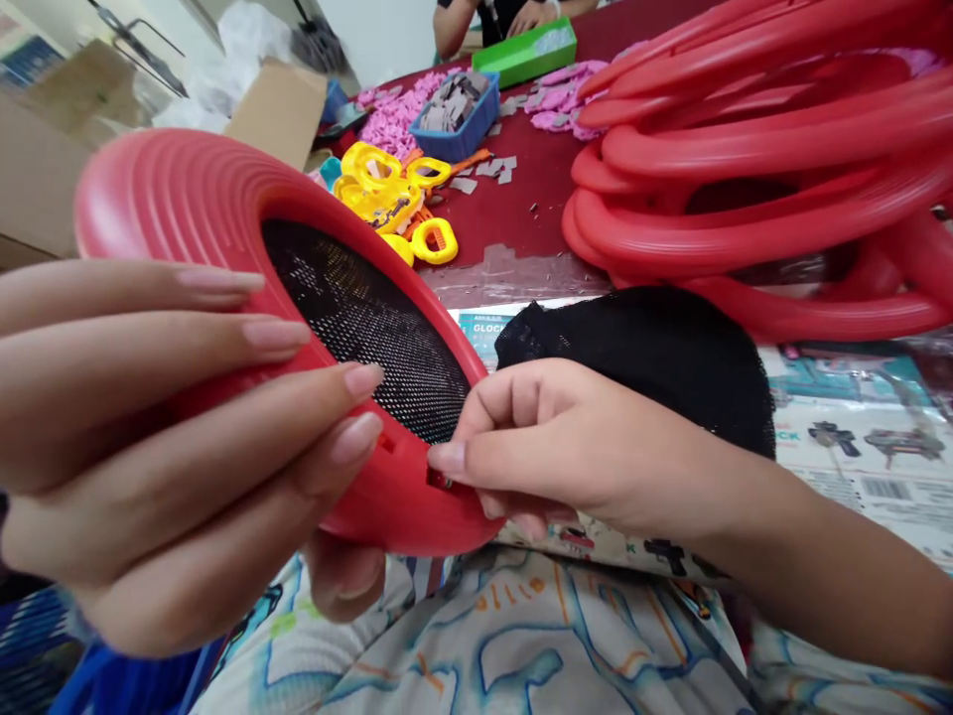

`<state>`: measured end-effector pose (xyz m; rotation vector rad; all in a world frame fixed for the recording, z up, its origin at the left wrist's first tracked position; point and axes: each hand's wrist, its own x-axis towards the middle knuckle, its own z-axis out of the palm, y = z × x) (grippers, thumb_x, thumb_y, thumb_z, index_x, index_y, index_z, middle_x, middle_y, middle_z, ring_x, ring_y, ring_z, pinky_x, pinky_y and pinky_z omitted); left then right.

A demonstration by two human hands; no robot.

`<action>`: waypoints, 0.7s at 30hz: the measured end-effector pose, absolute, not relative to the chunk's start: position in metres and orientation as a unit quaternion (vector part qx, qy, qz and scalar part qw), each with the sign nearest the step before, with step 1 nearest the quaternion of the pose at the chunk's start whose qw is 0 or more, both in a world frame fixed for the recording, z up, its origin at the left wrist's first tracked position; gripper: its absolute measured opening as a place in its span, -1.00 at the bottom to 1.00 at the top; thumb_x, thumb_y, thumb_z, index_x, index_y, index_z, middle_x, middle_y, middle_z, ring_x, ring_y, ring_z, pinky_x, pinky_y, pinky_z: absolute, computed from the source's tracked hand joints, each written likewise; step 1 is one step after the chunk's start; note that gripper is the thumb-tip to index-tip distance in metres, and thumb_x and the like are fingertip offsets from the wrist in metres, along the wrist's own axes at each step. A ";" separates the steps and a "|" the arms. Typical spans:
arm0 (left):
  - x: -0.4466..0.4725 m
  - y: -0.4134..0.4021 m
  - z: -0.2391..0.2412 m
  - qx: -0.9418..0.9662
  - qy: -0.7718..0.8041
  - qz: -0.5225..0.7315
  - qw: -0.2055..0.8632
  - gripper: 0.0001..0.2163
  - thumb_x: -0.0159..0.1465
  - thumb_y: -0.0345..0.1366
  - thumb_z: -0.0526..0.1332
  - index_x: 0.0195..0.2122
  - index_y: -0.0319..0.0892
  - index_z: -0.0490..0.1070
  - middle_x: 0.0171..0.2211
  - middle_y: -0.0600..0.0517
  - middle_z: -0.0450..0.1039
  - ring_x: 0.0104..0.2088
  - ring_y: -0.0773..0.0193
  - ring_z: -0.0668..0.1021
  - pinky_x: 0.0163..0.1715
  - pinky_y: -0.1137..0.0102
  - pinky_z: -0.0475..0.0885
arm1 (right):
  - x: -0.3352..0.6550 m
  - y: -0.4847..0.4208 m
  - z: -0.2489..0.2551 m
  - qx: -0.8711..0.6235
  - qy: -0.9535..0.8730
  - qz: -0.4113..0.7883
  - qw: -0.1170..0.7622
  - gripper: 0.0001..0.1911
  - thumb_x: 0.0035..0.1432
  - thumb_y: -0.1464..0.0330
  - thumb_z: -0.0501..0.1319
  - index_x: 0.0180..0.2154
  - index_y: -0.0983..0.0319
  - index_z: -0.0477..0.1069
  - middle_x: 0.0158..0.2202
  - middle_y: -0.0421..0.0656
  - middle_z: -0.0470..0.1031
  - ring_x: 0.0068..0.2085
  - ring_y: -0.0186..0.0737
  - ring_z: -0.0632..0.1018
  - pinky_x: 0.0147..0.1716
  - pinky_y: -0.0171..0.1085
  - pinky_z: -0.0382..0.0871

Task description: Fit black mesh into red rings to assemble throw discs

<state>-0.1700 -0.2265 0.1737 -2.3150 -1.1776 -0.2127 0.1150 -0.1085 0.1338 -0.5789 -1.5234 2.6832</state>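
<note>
Two hands at one piece. Nearest: patterned cloth (506, 655) over your lap. Your left hand (164, 447) grips a red, ribbed plastic ring (424, 508), fingers across its face, thumb beneath; black mesh panel (379, 328) fills its middle. Your right hand (573, 437) is curled narrow at the lower rim, thumb at a small dark slot (436, 477); fingertips partly hidden, cannot tell whether they pinch anything.

Risk, as judged: ring could twist under your right thumb's pressure should the left grip slacken, as it is held tilted; mesh could snag if a nail catches it.

Position: ring between your hands, within the left grasp, touching the right thumb.

Beyond: crumpled black mesh fabric (655, 357) on a printed sheet (856, 487); heaped red plastic rings (745, 238) at right; yellow plastic pieces (379, 204); blue plastic basket (466, 144); farthest, long green box (525, 58) before a co-worker's hand (532, 15).
</note>
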 end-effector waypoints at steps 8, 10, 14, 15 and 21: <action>-0.142 -0.198 0.173 -0.896 -0.224 -0.152 0.352 -0.44 0.15 0.07 -0.05 0.19 0.22 0.29 0.09 0.30 0.44 -0.09 0.11 0.48 0.01 0.07 0.50 | 0.118 -0.119 0.134 -0.243 -0.542 0.804 0.013 -0.61 0.01 0.11 0.43 -0.49 0.22 0.34 -0.67 -0.33 0.34 -0.67 -0.49 0.32 -0.74 -0.49 0.12; -0.143 -0.210 0.187 -0.929 -0.253 -0.036 0.269 -0.42 0.05 0.14 0.15 0.13 0.23 0.31 0.07 0.25 0.44 0.02 0.00 0.43 0.11 -0.02 0.45 | 0.118 -0.120 0.135 -0.257 -0.559 0.789 0.003 -0.61 0.00 0.08 0.43 -0.47 0.21 0.36 -0.66 -0.33 0.35 -0.66 -0.46 0.32 -0.74 -0.48 0.11; -0.143 -0.221 0.201 -0.944 -0.219 -0.022 0.246 -0.44 0.06 0.20 0.20 0.06 0.14 0.34 0.15 0.18 0.37 0.08 -0.03 0.41 0.18 -0.03 0.39 | 0.118 -0.117 0.135 -0.230 -0.568 0.790 0.000 -0.62 0.03 0.11 0.42 -0.48 0.21 0.34 -0.66 -0.34 0.34 -0.66 -0.48 0.31 -0.74 -0.48 0.09; -0.143 -0.222 0.201 -0.942 -0.226 -0.024 0.247 -0.46 0.08 0.20 0.19 0.06 0.14 0.33 0.18 0.20 0.35 0.07 -0.01 0.43 0.17 -0.02 0.40 | 0.118 -0.116 0.135 -0.216 -0.571 0.792 -0.005 -0.63 0.05 0.12 0.42 -0.47 0.22 0.34 -0.64 -0.34 0.34 -0.65 -0.48 0.30 -0.72 -0.48 0.09; -0.151 -0.232 0.195 -0.919 -0.327 -0.027 0.217 -0.50 0.14 0.13 0.16 0.09 0.17 0.29 0.02 0.33 0.46 0.14 0.02 0.40 0.13 -0.05 0.39 | 0.121 -0.106 0.135 -0.204 -0.729 0.643 0.113 -0.60 0.12 0.01 0.33 -0.29 0.21 0.40 -0.37 -0.26 0.48 -0.38 -0.36 0.47 -0.50 -0.40 0.26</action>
